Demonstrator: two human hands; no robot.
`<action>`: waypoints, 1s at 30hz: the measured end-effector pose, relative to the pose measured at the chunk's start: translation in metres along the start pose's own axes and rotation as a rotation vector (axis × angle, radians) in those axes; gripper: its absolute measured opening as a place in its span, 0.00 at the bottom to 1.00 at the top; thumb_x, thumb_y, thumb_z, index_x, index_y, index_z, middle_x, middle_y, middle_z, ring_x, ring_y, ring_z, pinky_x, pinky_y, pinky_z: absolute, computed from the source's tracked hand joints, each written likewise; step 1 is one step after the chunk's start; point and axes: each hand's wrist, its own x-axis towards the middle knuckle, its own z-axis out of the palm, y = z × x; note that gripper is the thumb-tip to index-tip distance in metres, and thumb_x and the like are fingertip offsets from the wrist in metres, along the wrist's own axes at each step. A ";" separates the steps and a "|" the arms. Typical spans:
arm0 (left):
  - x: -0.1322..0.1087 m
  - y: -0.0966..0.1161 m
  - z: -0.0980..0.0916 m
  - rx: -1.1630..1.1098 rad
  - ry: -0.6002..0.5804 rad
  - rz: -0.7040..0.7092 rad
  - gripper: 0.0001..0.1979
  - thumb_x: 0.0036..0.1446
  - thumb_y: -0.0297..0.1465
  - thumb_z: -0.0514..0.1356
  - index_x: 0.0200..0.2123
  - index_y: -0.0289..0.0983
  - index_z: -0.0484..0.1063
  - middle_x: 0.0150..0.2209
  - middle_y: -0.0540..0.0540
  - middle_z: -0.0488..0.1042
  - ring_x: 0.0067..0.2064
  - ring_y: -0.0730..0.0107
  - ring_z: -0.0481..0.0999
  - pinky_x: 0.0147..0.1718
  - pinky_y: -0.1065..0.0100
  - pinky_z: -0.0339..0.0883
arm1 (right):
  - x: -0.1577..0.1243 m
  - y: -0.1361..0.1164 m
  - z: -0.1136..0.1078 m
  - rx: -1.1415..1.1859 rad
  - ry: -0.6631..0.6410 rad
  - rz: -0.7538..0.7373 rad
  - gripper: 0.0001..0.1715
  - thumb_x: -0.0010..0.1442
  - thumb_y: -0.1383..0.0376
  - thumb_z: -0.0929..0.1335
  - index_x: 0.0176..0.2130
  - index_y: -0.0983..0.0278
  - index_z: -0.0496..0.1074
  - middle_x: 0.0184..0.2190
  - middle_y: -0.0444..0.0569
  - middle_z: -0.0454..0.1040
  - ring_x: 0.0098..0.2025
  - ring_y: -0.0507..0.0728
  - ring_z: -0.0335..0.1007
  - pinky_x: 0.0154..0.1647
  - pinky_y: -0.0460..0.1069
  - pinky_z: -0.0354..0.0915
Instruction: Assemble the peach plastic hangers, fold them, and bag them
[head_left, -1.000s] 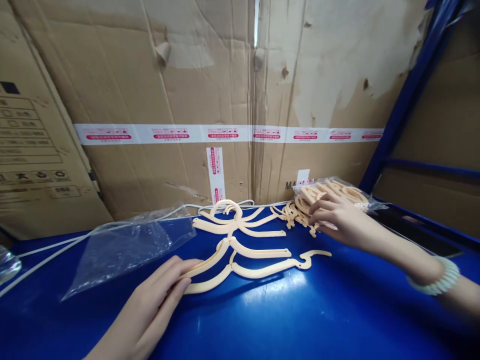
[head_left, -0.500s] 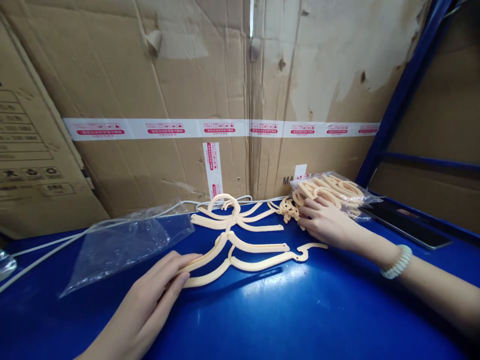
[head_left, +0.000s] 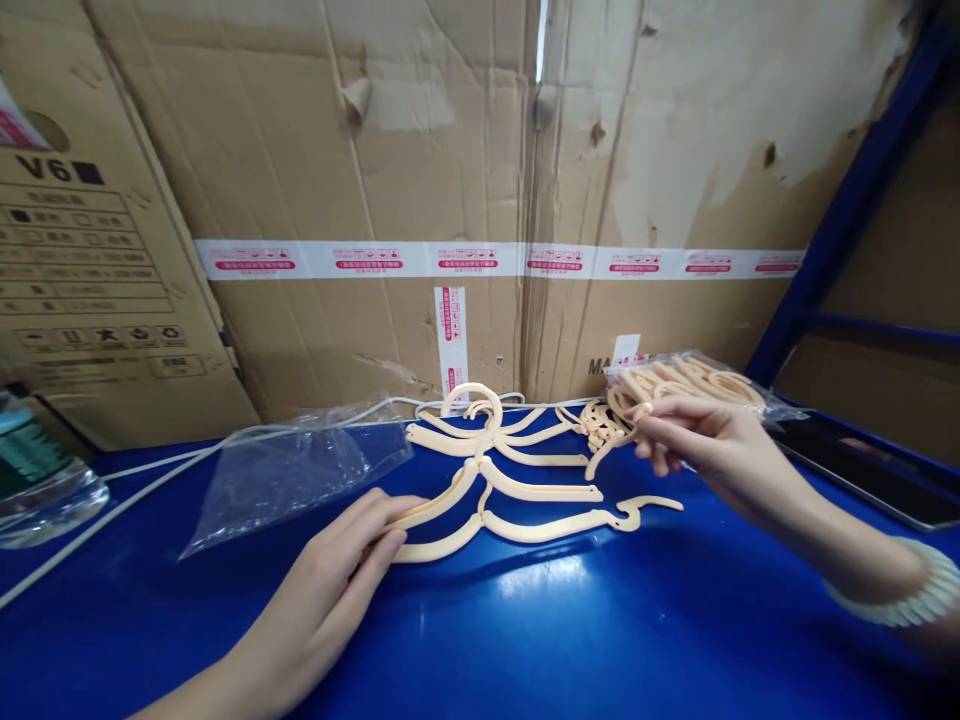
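My left hand (head_left: 337, 560) is closed with thumb and fingers around the left arms of a cream plastic hanger (head_left: 544, 527), whose pieces fan out in tiers over the blue tabletop. A curved hook piece (head_left: 649, 508) sticks out from the right end of its lowest arm. Behind it, more cream hanger arms and a large round hook (head_left: 472, 388) stand close together; I cannot tell how they join. At the right, my right hand (head_left: 694, 435) pinches a small curved cream hook piece (head_left: 602, 455), partly hidden by the fingers. Just behind lies a heap of small cream parts (head_left: 592, 420).
A clear bag of cream pieces (head_left: 694, 375) lies behind my right hand, beside a dark flat device (head_left: 862, 470). An open clear plastic bag (head_left: 285, 475) and a white cable (head_left: 165, 465) are on the left, near a water bottle (head_left: 41, 465). Cardboard (head_left: 375, 330) walls the back.
My right hand has come away from the heap, lifting a small curved hook piece. My left hand keeps its grip on the hanger. The whole view has shifted left, showing the bottle more.
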 end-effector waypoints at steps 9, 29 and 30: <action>-0.001 0.000 0.001 -0.036 0.050 0.004 0.15 0.67 0.33 0.50 0.54 0.47 0.68 0.45 0.51 0.75 0.45 0.68 0.74 0.47 0.72 0.68 | -0.008 0.007 0.016 0.245 -0.154 0.184 0.14 0.51 0.57 0.75 0.35 0.65 0.80 0.30 0.52 0.79 0.29 0.53 0.72 0.28 0.46 0.66; 0.000 0.001 0.001 -0.092 0.047 -0.015 0.14 0.66 0.32 0.51 0.52 0.46 0.68 0.44 0.49 0.74 0.45 0.67 0.73 0.45 0.71 0.68 | -0.007 0.017 0.025 0.471 -0.324 0.477 0.19 0.43 0.62 0.80 0.30 0.68 0.73 0.28 0.45 0.73 0.30 0.47 0.67 0.34 0.42 0.66; 0.000 0.001 0.001 -0.087 0.042 -0.016 0.14 0.66 0.33 0.50 0.52 0.45 0.68 0.43 0.49 0.74 0.45 0.66 0.74 0.44 0.71 0.69 | -0.008 0.016 0.025 0.483 -0.340 0.483 0.18 0.44 0.61 0.80 0.30 0.69 0.74 0.30 0.46 0.73 0.30 0.47 0.67 0.34 0.42 0.66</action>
